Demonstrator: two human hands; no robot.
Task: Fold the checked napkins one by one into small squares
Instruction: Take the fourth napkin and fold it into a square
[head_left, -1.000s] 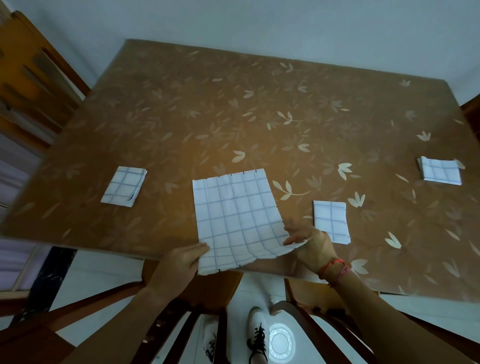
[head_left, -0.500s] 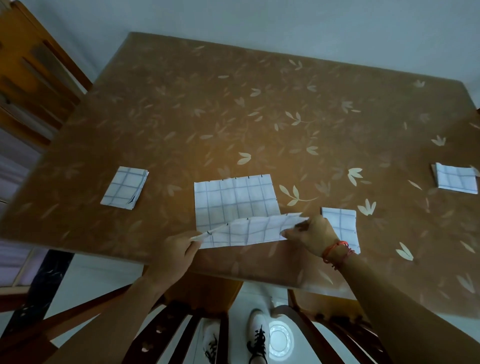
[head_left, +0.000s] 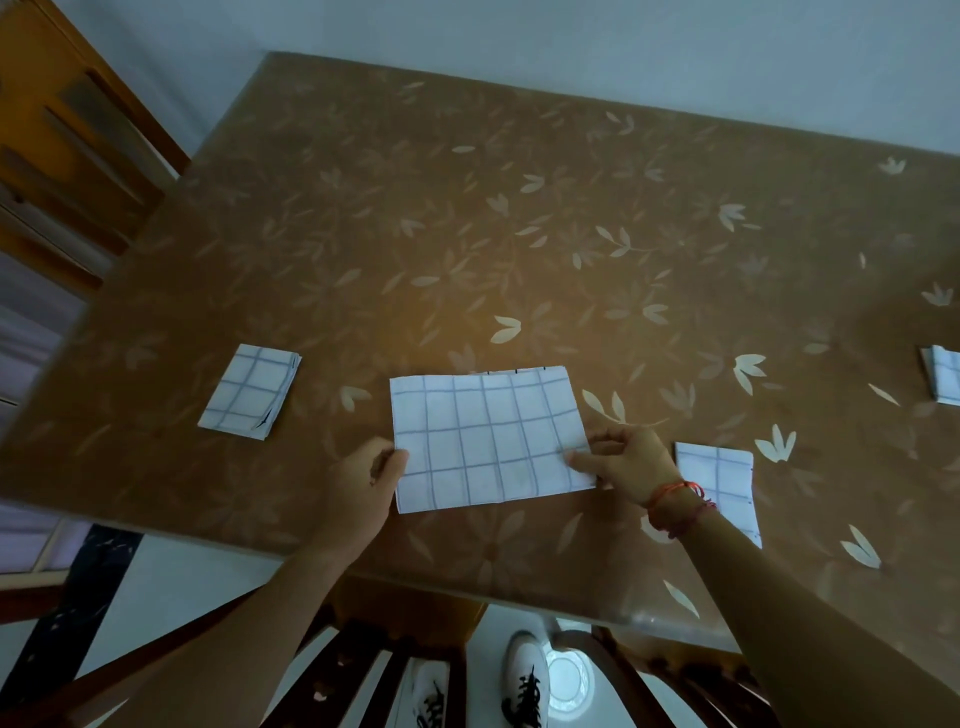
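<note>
Fingers (head_left: 582, 460) of the right hand (head_left: 631, 465) pinch the right edge of the half-folded napkin (head_left: 488, 439), thumb on top; the left hand (head_left: 363, 483) grips the left edge, its fingers closed on the cloth, thumb at the margin; the napkin lies flat on the brown leaf-patterned tabletop (head_left: 519, 234) near its front edge, a wide rectangle whose long axis runs left to right, its far edge showing small dark stitches, its near edge slightly tilted; a red cord bracelet (head_left: 675, 501) circles the right wrist; a folded square (head_left: 249, 397) lies well apart to the left, another folded napkin (head_left: 719, 486) just beside the right wrist, a third (head_left: 943, 382) at the right margin, partly cut off
</note>
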